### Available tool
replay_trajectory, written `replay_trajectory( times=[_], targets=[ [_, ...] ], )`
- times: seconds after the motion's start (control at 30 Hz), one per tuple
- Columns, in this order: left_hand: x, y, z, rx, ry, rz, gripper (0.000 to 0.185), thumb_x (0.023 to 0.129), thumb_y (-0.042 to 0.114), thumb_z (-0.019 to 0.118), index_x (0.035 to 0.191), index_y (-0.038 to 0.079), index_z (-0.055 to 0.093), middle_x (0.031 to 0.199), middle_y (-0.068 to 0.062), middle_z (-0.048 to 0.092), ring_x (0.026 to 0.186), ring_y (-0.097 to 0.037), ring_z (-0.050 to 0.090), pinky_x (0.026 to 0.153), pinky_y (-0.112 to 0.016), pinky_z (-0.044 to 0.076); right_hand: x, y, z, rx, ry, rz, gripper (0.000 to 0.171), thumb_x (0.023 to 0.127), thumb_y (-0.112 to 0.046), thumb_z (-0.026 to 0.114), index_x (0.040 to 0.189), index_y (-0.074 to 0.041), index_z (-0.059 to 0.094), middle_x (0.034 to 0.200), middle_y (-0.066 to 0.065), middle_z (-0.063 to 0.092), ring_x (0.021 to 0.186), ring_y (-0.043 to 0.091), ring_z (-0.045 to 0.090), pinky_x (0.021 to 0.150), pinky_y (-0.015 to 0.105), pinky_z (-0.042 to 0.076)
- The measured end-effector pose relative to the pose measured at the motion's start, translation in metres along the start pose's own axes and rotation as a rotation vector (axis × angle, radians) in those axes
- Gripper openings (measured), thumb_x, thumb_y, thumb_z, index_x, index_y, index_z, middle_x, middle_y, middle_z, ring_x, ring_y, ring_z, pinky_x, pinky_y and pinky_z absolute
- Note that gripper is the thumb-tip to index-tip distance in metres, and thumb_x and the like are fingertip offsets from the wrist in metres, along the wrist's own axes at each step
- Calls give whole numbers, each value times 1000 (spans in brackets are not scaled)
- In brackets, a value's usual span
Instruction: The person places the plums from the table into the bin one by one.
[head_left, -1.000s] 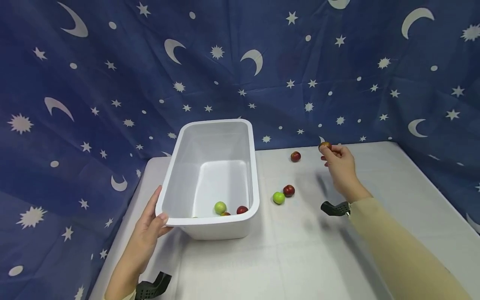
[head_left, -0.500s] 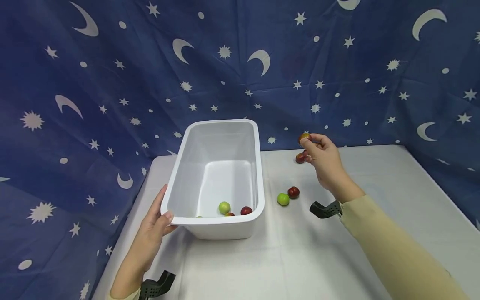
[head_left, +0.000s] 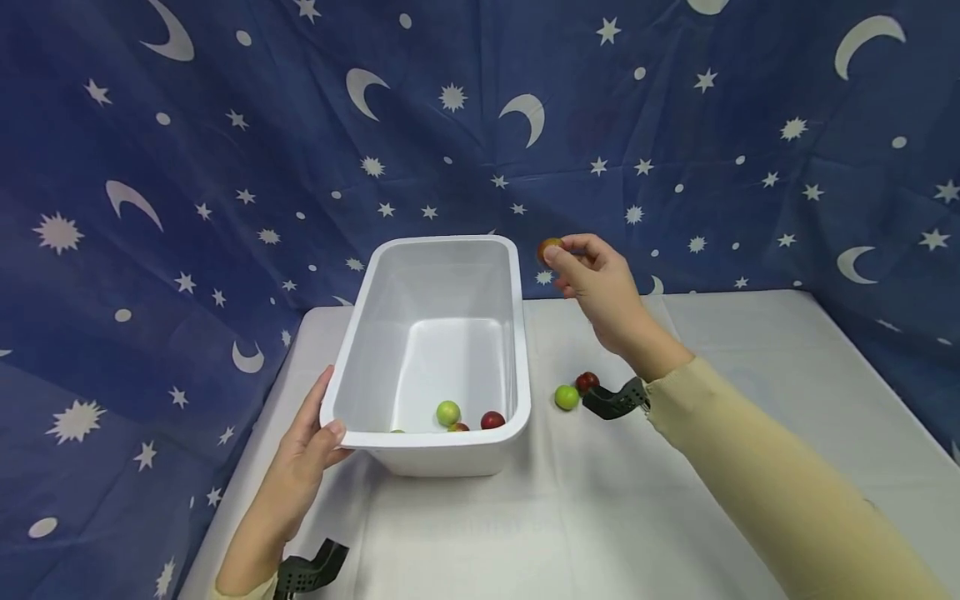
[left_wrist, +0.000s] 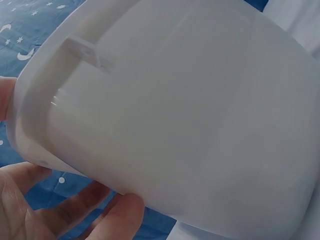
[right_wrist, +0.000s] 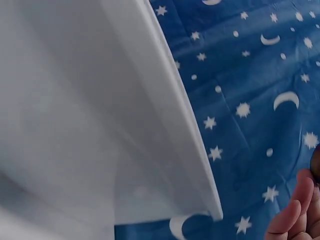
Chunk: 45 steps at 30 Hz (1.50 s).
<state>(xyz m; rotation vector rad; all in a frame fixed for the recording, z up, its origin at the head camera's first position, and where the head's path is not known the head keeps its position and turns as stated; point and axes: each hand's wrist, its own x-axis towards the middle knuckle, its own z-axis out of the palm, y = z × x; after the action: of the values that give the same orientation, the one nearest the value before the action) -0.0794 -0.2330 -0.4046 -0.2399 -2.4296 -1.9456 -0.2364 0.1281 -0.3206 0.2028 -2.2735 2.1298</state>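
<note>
pinching a small, firm, smooth fruit in fingertips, the right hand hovers beside the tub; left hand grips its near-left corner.

Bright even light, soft shadows, blurred wrist views.

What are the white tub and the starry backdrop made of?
The tub looks like moulded plastic: smooth, slightly glossy, with a rolled rim and a moulded rib beneath it in the left wrist view. The backdrop seems to be thin printed fabric, matte, with fold creases and wrinkles; possibly a non-woven sheet.
</note>
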Motion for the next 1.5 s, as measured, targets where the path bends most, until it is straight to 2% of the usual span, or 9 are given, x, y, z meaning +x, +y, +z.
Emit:
replay_trajectory(
  times=[0.07,0.3,0.57,0.7,0.9,1.0,1.27,1.5],
  targets=[
    [0,1,1,-4,-3,0,61,103,13,39,155,35,17,156,-9,21,122,-35,46,86,-28,50,1,-3,6,-8,-30,-22,41,90,-42,67,116,-10,58,109,13,63,85,24,56,75,31,49],
    [0,0,2,5,-2,1,61,103,10,38,156,31,17,155,-10,22,119,-31,49,85,-28,51,7,-15,27,-117,-157,-11,47,90,-51,63,110,-10,65,107,7,64,90,26,56,81,41,49],
    [1,0,1,-5,10,11,61,102,7,36,156,29,17,155,-13,22,117,-26,53,85,-27,51,13,-21,62,-152,-339,13,40,89,-48,66,113,-16,63,107,2,65,94,24,60,84,42,49],
    [0,0,1,-13,7,9,62,102,6,36,156,30,17,155,-14,21,117,-23,53,86,-27,51,14,-19,77,-183,-418,48,36,89,-41,68,112,-14,62,107,5,66,94,24,60,87,45,48],
    [1,-1,2,-7,7,6,63,101,4,35,156,30,17,154,-13,22,118,-25,51,86,-27,51,16,-17,89,-243,-452,115,36,86,-35,72,109,-10,57,104,7,66,92,24,61,85,41,49],
    [1,-1,1,-6,6,7,63,102,5,35,156,30,17,155,-13,21,118,-27,51,86,-27,51,16,-16,94,-277,-495,124,36,86,-32,72,109,-10,56,102,7,66,92,24,60,83,38,50],
    [-1,0,0,2,2,7,61,103,6,35,156,30,16,155,-13,21,119,-29,50,86,-27,50,11,-14,102,-376,-622,140,36,90,-26,70,122,-14,59,103,1,68,94,23,61,82,34,50],
    [1,1,1,0,1,12,62,102,6,35,156,32,18,155,-11,22,120,-30,49,86,-27,50,13,-11,103,-423,-635,181,30,88,-29,71,113,-16,61,102,1,68,97,26,59,84,39,49]
  ],
)
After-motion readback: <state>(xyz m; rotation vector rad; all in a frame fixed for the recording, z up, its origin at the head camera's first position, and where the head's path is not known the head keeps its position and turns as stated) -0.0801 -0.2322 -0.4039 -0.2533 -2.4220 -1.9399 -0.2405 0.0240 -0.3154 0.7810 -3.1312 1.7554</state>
